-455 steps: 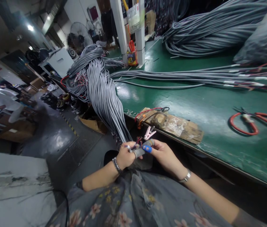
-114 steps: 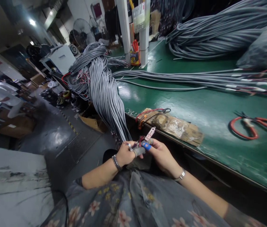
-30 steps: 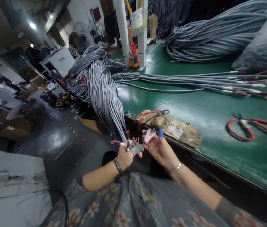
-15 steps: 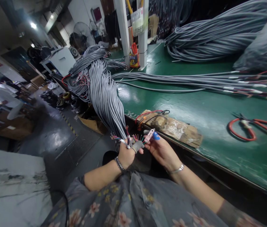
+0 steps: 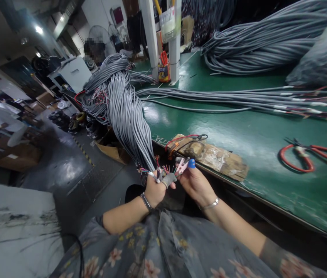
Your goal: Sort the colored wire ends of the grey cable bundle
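My left hand (image 5: 156,191) is closed around the end of a grey cable, and thin coloured wires (image 5: 167,169) fan out above its fingers. A grey cover is on its thumb. Just to the right, my right hand (image 5: 196,185) pinches a small pink slotted tool (image 5: 181,166), whose exact kind I cannot make out. Blue wrapping (image 5: 191,163) covers the thumb tip there. The pink tool is close to the wire tips; whether it touches them is unclear. A thick bundle of grey cables (image 5: 128,112) hangs over the bench edge down to my left hand.
On the green bench (image 5: 256,139) lie a worn wooden board (image 5: 221,158), red-handled cutters (image 5: 298,156) and a row of grey cables (image 5: 209,96). A large cable coil (image 5: 262,42) sits behind. White posts (image 5: 175,50) rise from the bench. A cardboard box (image 5: 113,150) is below.
The pink tool has turned in my right hand and now looks more splayed. My right hand has shifted slightly left. My left hand stays almost where it was.
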`<action>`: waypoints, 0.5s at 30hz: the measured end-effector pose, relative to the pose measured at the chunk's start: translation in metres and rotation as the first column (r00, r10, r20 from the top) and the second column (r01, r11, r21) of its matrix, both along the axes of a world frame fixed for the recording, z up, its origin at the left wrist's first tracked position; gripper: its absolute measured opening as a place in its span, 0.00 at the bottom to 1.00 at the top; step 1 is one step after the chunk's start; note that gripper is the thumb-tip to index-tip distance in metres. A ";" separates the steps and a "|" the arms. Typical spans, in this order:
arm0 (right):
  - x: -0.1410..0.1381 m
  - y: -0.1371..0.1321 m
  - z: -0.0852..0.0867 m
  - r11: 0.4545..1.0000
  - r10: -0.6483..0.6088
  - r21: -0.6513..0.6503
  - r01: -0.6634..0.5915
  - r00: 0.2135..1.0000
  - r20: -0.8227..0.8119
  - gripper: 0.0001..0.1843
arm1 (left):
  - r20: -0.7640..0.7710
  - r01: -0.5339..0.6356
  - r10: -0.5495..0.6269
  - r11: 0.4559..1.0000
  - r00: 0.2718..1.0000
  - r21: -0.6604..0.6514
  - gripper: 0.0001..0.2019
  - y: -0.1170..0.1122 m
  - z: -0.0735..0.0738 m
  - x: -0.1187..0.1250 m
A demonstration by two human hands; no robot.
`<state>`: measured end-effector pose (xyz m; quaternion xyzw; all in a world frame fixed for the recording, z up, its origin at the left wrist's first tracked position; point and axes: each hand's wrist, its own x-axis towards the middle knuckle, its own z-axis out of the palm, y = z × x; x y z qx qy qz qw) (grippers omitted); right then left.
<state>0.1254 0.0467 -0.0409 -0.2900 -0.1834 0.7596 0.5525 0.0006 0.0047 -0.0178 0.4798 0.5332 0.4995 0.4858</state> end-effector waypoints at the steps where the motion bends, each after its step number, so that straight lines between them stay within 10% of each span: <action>1: 0.000 0.000 0.000 1.000 -0.011 -0.020 0.011 1.000 -0.019 0.21 | -0.010 0.002 -0.002 1.000 1.000 -0.006 0.16 0.000 0.001 0.000; 15: 0.011 -0.009 0.006 0.981 0.193 0.038 -0.192 0.980 -0.049 0.25 | 0.034 -0.001 0.000 1.000 0.999 0.009 0.18 -0.008 0.007 -0.007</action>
